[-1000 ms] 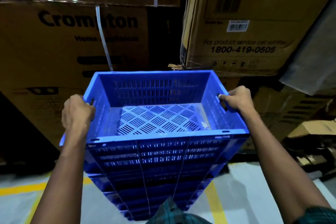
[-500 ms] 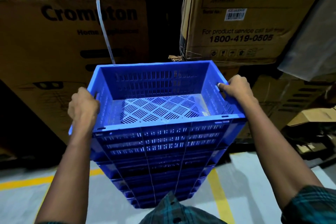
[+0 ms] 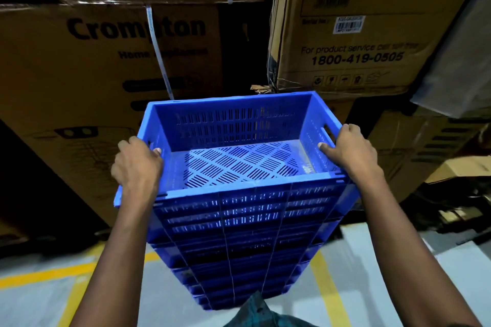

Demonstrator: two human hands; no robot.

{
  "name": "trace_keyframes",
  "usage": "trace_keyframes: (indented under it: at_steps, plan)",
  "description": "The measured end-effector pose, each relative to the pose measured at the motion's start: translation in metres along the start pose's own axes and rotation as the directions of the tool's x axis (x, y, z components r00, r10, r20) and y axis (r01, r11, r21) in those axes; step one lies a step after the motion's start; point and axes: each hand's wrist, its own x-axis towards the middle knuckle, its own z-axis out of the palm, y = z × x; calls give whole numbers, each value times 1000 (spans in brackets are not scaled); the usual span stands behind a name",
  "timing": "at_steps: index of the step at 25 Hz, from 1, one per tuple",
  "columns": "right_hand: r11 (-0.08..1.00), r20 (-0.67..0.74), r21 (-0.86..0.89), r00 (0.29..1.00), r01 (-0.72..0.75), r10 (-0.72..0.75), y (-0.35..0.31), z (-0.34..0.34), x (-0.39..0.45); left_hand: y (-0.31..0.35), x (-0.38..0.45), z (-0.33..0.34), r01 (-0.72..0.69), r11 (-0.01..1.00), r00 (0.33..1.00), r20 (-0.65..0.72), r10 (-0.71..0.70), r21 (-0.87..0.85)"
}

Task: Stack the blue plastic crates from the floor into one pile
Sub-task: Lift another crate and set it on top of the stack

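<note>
Your left hand (image 3: 136,164) and right hand (image 3: 350,152) clench the side rims of the top crate (image 3: 239,146), which sits on the pile of blue crates (image 3: 239,247) on the floor (image 3: 53,297). Behind the pile, stacked cardboard boxes (image 3: 353,42) close off the far edge. Left and right of the pile the grey floor lies open, crossed by yellow lines (image 3: 332,297).

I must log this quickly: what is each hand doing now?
Left hand: closed on the left rim of the top blue crate.
Right hand: closed on its right rim.
</note>
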Motion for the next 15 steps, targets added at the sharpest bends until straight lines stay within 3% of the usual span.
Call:
trace_keyframes:
  at_steps: [3,8,10,12,13,15]
  plan:
    - [999,-17,-44,1000,12,-12,-11,7,-27,1,-1,0,-87,994,993,-70,91,59]
    - [992,-132,45,985,118,-111,-32,16,-73,4,-19,-2,-402,907,916,-46,399,-126]
    - [976,-200,17,957,217,-209,-39,26,-93,4,-36,-6,-528,813,842,-30,538,-247]
    - [965,-305,20,921,260,-242,-43,35,-108,11,-62,-3,-633,677,721,33,692,-376]
    - [962,-345,42,908,269,-239,-43,41,-114,15,-78,1,-696,622,650,53,758,-359]
    - [954,-406,83,884,288,-231,-42,49,-118,23,-105,16,-826,545,542,64,838,-145]
